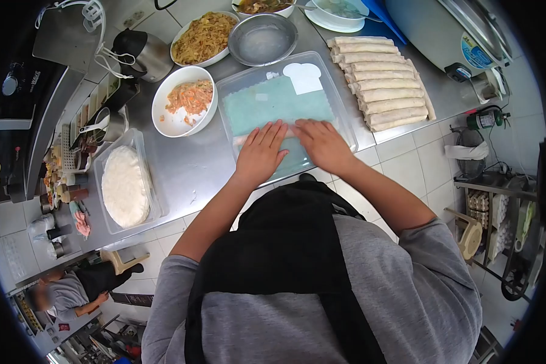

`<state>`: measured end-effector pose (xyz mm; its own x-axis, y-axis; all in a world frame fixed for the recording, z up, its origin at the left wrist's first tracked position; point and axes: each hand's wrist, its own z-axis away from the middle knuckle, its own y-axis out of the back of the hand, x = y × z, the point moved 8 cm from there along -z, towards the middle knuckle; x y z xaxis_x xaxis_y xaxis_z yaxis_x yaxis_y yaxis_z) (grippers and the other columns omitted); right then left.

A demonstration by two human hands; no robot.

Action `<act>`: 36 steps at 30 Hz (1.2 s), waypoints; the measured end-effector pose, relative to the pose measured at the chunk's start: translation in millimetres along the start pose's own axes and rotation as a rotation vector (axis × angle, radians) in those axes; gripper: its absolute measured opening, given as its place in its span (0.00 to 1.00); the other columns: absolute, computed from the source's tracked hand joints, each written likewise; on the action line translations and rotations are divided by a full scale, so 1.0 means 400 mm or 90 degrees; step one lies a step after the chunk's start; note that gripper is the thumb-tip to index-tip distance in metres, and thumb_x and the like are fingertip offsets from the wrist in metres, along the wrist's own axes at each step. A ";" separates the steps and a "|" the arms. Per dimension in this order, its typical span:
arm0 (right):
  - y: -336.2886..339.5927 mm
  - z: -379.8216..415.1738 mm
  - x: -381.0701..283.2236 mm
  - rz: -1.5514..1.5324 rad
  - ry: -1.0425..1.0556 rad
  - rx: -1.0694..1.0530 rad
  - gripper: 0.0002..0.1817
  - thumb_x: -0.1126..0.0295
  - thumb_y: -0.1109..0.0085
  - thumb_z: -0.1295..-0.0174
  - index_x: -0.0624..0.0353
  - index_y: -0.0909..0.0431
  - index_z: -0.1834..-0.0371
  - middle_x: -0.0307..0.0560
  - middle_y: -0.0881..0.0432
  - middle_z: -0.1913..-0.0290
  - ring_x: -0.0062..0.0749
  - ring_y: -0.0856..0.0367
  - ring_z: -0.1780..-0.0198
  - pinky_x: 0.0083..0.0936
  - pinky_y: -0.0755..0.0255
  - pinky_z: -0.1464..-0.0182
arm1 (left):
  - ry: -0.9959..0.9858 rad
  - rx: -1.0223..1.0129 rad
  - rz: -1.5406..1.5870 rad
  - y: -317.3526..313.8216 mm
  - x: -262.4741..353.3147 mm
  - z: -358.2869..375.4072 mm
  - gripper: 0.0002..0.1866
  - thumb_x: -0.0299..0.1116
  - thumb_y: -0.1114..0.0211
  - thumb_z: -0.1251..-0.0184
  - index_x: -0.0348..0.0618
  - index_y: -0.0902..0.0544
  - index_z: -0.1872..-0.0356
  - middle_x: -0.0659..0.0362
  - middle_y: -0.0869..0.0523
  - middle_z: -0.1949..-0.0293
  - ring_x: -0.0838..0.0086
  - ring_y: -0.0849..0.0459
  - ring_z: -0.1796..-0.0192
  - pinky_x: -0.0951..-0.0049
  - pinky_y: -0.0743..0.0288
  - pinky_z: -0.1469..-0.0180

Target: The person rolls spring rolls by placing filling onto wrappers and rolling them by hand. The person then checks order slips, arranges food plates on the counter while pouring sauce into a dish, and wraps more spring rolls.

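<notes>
My left hand [262,150] lies palm down with its fingers stretched out, over a pale rolled wrapper on a teal sheet [285,106] in a clear plastic tray [225,115]. Beside it, my right hand [325,145] rests on the same roll, fingers extended and close to the left fingertips. Both hands cover most of the roll, so only small bits of it show. A white bread-shaped piece [303,79] is at the tray's far right. To the right, many pale spring rolls [385,85] are stacked in a row on the steel counter.
Left of the tray stand a white bowl of orange filling [188,103] and a plastic container of round wrappers [126,185]. Behind are a metal bowl [262,40] and a dish of brown filling [205,37]. A large cooler [431,30] borders the right. Another person [73,294] is at lower left.
</notes>
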<state>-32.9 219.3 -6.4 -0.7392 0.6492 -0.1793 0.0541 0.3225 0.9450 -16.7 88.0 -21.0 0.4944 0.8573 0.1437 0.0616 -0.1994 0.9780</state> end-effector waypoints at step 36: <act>0.217 -0.208 -0.094 -0.832 -0.120 -0.247 0.16 0.56 0.31 0.36 0.60 0.19 0.67 0.31 0.25 0.76 0.14 0.30 0.70 0.21 0.32 0.66 | 0.108 0.441 0.946 0.600 -0.131 -0.051 0.23 0.44 0.37 0.26 0.43 0.24 0.37 0.59 0.13 0.65 0.71 0.14 0.60 0.67 0.21 0.54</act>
<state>-56.2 165.8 105.1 -0.0037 0.1175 -0.9931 -0.8160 0.5737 0.0709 -45.6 5.1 209.3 0.3793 -0.2365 0.8945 0.0242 -0.9639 -0.2651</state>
